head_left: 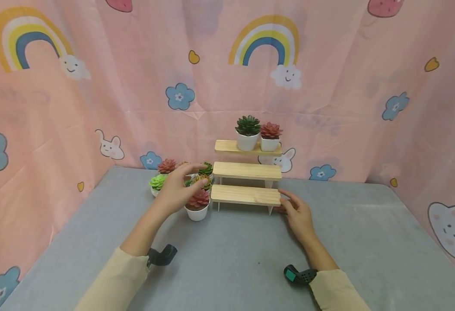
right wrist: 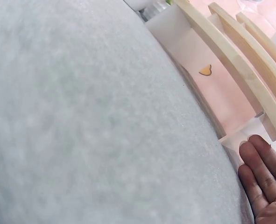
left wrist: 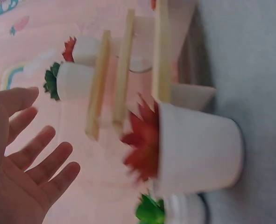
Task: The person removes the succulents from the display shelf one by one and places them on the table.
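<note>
A person's left hand (head_left: 177, 186) hovers with fingers loosely bent and spread, thumb and index finger apart and nothing between them, over a cluster of potted artificial succulents, while the right hand (head_left: 300, 217) touches the right end of the lowest shelf (head_left: 244, 195) of a three-tiered wooden stand (head_left: 246, 172). In the left wrist view, the left palm shows bare, its fingers parted and clear of the nearest pot. The right wrist view shows three fingers of the right hand straight and close together beside the stand's pale leg panel (right wrist: 255, 129), with another digit at the end of the plank; whether the thumb presses from the other side is hidden. The stand rises between the two hands. Just below and to the right of the left hand, a red succulent (head_left: 198, 198) sits in a white pot (head_left: 197, 214) near the stand's left end; a yellow-orange succulent (head_left: 202, 183) is partly covered by the fingers. A bright green succulent (head_left: 157, 182) stands to the left of that hand, with another red rosette (head_left: 167, 166) beyond it. Above and between both hands, a dark green succulent (head_left: 247, 125) and a smaller red plant (head_left: 271, 130) stand side by side in white pots on the top shelf (head_left: 225, 147). Under both hands lies a gray tabletop (head_left: 227, 263); beyond them hangs a pink cloth (head_left: 141, 86) printed with rainbows.
</note>
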A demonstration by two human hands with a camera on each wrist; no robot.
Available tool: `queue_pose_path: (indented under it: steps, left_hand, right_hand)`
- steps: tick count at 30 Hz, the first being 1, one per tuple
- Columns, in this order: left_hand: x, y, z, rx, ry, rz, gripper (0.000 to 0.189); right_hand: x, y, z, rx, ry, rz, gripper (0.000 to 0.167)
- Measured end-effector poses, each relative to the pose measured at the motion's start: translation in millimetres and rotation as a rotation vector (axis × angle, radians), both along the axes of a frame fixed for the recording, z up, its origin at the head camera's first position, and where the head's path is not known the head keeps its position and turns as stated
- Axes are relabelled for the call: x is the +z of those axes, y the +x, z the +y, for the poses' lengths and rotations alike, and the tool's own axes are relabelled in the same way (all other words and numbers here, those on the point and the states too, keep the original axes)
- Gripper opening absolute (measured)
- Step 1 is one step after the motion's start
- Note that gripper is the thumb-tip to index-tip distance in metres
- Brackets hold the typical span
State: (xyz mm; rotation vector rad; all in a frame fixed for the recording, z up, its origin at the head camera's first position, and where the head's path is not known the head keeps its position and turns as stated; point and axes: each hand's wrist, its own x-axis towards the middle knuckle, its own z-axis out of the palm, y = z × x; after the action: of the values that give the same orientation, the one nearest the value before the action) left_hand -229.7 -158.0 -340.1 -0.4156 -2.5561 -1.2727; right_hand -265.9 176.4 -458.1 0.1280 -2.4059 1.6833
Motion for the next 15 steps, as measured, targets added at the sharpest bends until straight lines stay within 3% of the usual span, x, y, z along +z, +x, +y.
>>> queue_pose_path:
  steps: [15]
  left_hand:
    - [52.2, -23.5, 45.5, -0.026, 0.049, 0.068, 0.042]
  right_hand:
    - [1.2, -1.0, 1.2, 0.007, -0.007, 0.009, 0.036]
